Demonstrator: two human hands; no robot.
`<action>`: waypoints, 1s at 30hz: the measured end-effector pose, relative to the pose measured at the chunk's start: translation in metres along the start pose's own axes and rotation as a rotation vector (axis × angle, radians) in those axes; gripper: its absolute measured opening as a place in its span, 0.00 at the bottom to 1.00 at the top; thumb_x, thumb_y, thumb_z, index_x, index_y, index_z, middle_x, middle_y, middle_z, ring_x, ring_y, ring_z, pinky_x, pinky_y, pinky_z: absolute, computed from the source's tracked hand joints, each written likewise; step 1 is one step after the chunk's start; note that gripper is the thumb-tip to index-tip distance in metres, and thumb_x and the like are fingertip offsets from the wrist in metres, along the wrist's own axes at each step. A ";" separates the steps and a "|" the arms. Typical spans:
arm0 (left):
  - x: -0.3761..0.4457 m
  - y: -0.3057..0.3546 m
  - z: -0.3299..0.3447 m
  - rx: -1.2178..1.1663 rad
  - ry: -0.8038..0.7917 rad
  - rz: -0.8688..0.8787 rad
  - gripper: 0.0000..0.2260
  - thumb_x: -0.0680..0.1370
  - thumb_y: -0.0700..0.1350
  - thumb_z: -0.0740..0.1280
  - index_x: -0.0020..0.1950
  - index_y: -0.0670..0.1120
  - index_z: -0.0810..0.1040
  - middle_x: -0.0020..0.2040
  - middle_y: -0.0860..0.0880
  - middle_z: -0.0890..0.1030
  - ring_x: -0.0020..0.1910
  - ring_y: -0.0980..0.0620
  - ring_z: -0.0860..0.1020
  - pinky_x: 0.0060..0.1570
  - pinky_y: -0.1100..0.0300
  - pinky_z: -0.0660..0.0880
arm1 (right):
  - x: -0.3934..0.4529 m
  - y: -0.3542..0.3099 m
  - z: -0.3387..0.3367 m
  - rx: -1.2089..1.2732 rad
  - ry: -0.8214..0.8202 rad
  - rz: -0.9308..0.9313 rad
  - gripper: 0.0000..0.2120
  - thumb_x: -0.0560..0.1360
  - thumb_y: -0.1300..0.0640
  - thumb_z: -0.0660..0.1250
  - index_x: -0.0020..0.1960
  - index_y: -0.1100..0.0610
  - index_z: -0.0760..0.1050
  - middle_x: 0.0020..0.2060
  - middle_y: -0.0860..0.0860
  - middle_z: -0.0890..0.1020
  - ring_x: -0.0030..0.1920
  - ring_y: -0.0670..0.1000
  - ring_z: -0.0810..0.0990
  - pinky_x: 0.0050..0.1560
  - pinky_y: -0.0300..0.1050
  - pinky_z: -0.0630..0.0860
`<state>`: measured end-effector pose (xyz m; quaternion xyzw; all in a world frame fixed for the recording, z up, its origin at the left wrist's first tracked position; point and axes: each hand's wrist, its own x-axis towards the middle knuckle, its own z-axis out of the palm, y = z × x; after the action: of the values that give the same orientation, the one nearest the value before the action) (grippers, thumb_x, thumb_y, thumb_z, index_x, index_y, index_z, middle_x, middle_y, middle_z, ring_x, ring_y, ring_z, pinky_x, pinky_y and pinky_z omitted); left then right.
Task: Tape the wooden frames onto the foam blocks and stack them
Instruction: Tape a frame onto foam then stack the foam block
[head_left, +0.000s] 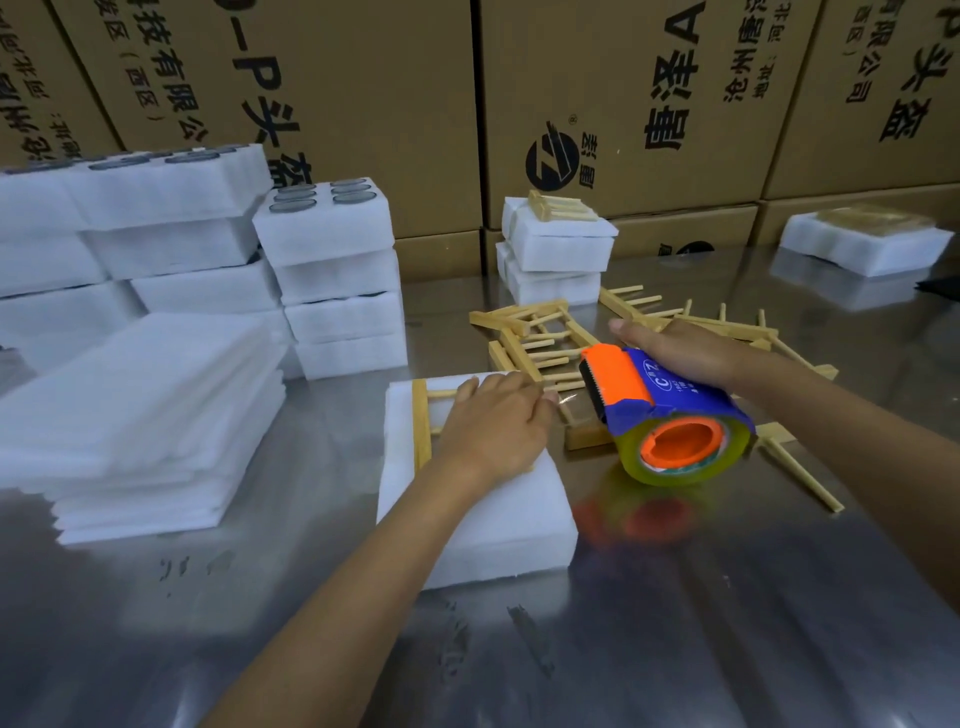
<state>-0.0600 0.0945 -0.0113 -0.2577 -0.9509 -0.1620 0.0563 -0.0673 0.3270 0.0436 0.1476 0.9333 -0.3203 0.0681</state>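
A white foam block (498, 525) lies on the steel table in front of me, with a wooden frame (422, 426) on its top. My left hand (493, 426) presses flat on that frame and covers most of it. My right hand (675, 353) grips an orange and blue tape dispenser (670, 415) with a roll of clear tape, held just right of the block, its toothed edge towards my left fingertips. Loose wooden frames (540, 338) lie in a pile behind the block. At the back, two foam blocks (556, 254) stand stacked with a frame on top.
Thin foam sheets (140, 415) are piled at the left. Behind them stand stacks of foam blocks (332, 275) holding dark round discs. Another foam block with a frame (867, 239) lies at the far right. Cardboard boxes (363, 104) wall the back of the table.
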 end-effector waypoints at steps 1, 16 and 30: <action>0.000 0.000 0.000 0.012 -0.002 0.002 0.20 0.85 0.54 0.48 0.67 0.49 0.75 0.69 0.52 0.74 0.70 0.51 0.67 0.74 0.49 0.54 | 0.000 -0.003 -0.003 -0.050 -0.031 0.005 0.34 0.71 0.22 0.49 0.52 0.51 0.71 0.44 0.50 0.78 0.44 0.53 0.78 0.46 0.48 0.72; -0.009 -0.001 -0.011 0.156 -0.258 0.034 0.23 0.85 0.54 0.43 0.80 0.54 0.60 0.82 0.55 0.52 0.81 0.53 0.46 0.76 0.50 0.40 | -0.010 0.008 0.013 -0.033 0.130 -0.045 0.20 0.79 0.38 0.57 0.44 0.53 0.76 0.41 0.53 0.81 0.42 0.52 0.79 0.38 0.45 0.69; -0.040 -0.011 -0.013 0.120 -0.215 0.022 0.25 0.85 0.57 0.42 0.80 0.55 0.60 0.81 0.56 0.53 0.80 0.57 0.45 0.77 0.52 0.39 | -0.033 0.036 -0.012 -0.306 0.117 -0.116 0.26 0.76 0.29 0.55 0.43 0.50 0.77 0.40 0.49 0.79 0.42 0.51 0.77 0.39 0.46 0.68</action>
<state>-0.0307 0.0628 -0.0100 -0.2801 -0.9565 -0.0755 -0.0290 -0.0249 0.3535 0.0398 0.1001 0.9805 -0.1686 0.0166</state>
